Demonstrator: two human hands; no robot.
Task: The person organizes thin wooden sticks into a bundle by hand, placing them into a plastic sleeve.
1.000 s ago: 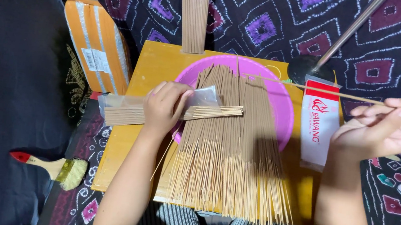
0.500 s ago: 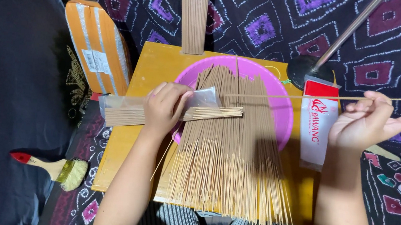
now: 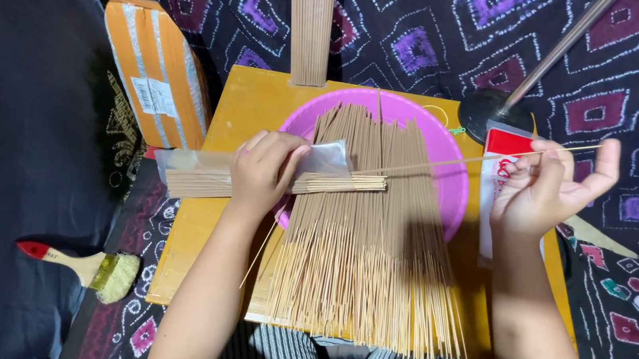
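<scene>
My left hand grips a clear plastic sleeve holding a small bundle of thin tan sticks, laid sideways across the table. My right hand pinches a single long stick whose tip points left toward the sleeve's open end. Beneath both lies a large fanned pile of the same sticks, partly resting on a round pink plate on a small yellow table.
A red and white packet lies under my right hand. An orange-wrapped box leans at the left. A paintbrush with a red handle lies on the cloth. A black lamp base with pole and a tall stick bundle stand behind.
My right hand has moved left and down with the single stick, bringing its tip toward the bundle in the sleeve. My left hand has stayed put.
</scene>
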